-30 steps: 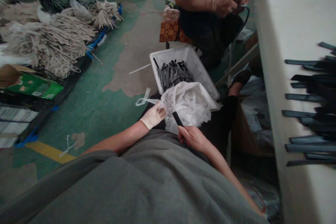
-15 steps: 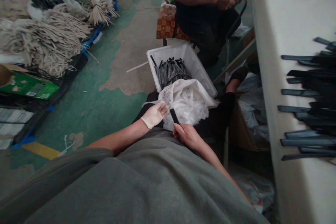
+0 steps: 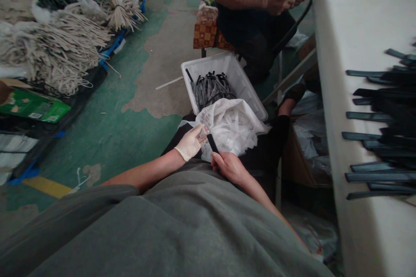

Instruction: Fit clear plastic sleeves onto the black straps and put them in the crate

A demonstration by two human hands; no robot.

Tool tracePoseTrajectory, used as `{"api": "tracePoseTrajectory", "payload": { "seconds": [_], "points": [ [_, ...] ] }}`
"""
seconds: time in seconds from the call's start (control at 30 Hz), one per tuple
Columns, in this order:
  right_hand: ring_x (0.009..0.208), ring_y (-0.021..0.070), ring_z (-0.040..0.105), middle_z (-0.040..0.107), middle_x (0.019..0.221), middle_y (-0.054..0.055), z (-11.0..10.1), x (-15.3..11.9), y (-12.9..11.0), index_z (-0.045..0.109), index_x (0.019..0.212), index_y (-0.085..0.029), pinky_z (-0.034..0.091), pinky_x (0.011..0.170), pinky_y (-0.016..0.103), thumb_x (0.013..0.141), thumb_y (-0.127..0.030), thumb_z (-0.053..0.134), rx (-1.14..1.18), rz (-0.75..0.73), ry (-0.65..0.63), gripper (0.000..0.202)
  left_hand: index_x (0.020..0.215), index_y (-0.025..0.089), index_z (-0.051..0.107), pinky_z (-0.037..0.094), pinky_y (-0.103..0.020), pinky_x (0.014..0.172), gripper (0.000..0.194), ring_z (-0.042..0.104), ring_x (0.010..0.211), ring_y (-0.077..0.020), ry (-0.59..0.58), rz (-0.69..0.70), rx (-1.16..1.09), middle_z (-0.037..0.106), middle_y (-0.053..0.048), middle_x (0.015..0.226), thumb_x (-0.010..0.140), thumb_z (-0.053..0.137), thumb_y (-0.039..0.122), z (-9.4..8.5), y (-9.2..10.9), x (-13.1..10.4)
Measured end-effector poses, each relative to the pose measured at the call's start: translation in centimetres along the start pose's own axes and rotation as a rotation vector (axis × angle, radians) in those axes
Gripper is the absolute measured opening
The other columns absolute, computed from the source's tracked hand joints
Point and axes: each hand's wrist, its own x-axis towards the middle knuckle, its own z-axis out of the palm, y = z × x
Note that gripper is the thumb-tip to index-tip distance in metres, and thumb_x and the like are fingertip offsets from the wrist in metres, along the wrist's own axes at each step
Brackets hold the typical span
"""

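Observation:
My left hand (image 3: pixel 189 143), in a pale glove, is pinched at the fingertips around a small clear plastic piece (image 3: pixel 205 131), whose exact kind I cannot make out. Just to its right, my right hand (image 3: pixel 230 166) is bare and closed around a flat black strap (image 3: pixel 212 143). The strap's end points up toward the gloved fingertips; the rest of it is hidden. Past both hands, a white plastic bag (image 3: pixel 242 110) lies open on my lap, full of translucent plastic pieces (image 3: pixel 234 132).
A white crate (image 3: pixel 260 103) holds a heap of black straps (image 3: pixel 214 88). More black straps (image 3: pixel 380 177) overhang each other on the pale table (image 3: pixel 351 17) at right. Opposite sits a co-worker (image 3: pixel 250 17) handling a black strap. Cord bundles (image 3: pixel 55 47) lie on the left.
My left fingers have closed from a spread, palm-up pose into a pinch. The strap in my right hand has shifted slightly left, closer to them. The co-worker's hands have moved right.

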Motion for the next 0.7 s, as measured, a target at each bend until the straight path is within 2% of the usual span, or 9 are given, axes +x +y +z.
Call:
{"api": "tracePoseTrajectory", "payload": {
  "seconds": [0.13,0.27,0.43,0.57,0.63,0.7],
  "points": [
    [0.055,0.0134,0.059,0.069,0.063,0.001,-0.3,0.4,-0.6,0.063,0.068,-0.021,0.041,0.061,0.025,0.097,-0.04,0.035,-0.087,0.007,0.009,0.045,0.084,0.016,0.064,0.052,-0.025,0.08,0.011,0.066,0.073,-0.0101,-0.013,0.031,0.022,0.069,-0.001,0.078,0.091,0.057,0.021,0.1,-0.4,0.0],
    [0.058,0.0145,0.061,0.069,0.062,0.002,-0.3,0.6,-0.7,0.063,0.065,-0.021,0.041,0.064,0.026,0.097,-0.037,0.036,-0.147,0.004,-0.039,0.045,0.086,0.017,0.065,0.051,-0.026,0.083,0.005,0.066,0.074,-0.0109,-0.026,0.06,0.039,0.069,-0.001,0.078,0.086,0.064,0.022,0.0,-0.5,0.2],
    [0.038,0.0092,0.051,0.067,0.059,0.001,-0.3,1.7,-0.2,0.06,0.065,-0.019,0.042,0.05,0.024,0.098,-0.043,0.033,0.02,0.044,-0.117,0.048,0.084,0.016,0.064,0.052,-0.027,0.077,0.006,0.066,0.072,-0.0122,-0.063,0.054,0.053,0.069,-0.002,0.077,0.084,0.067,0.021,-0.2,-0.8,-0.1],
    [0.036,0.0099,0.049,0.068,0.059,0.003,-0.8,3.3,-0.6,0.059,0.067,-0.018,0.04,0.042,0.023,0.098,-0.045,0.03,0.096,0.042,-0.171,0.05,0.08,0.014,0.064,0.049,-0.025,0.068,0.012,0.065,0.068,-0.0128,-0.108,0.019,0.093,0.069,-0.003,0.076,0.078,0.073,0.021,-0.5,-1.3,-0.4],
    [0.04,0.0113,0.054,0.069,0.063,0.003,-1.6,3.3,-1.2,0.061,0.072,-0.018,0.041,0.044,0.024,0.097,-0.044,0.035,0.062,0.013,-0.169,0.045,0.079,0.013,0.064,0.049,-0.025,0.068,0.014,0.064,0.066,-0.013,-0.124,0.02,0.093,0.069,-0.003,0.075,0.076,0.076,0.021,-0.7,-0.9,-0.4],
    [0.049,0.0128,0.06,0.071,0.07,0.002,-2.7,2.7,-1.9,0.065,0.089,-0.019,0.044,0.051,0.024,0.094,-0.04,0.046,-0.018,-0.055,-0.086,0.028,0.08,0.014,0.065,0.049,-0.025,0.071,0.014,0.065,0.069,-0.0129,-0.106,0.047,0.056,0.069,-0.003,0.077,0.078,0.074,0.023,-0.9,-0.1,-0.4]
  ]
}}
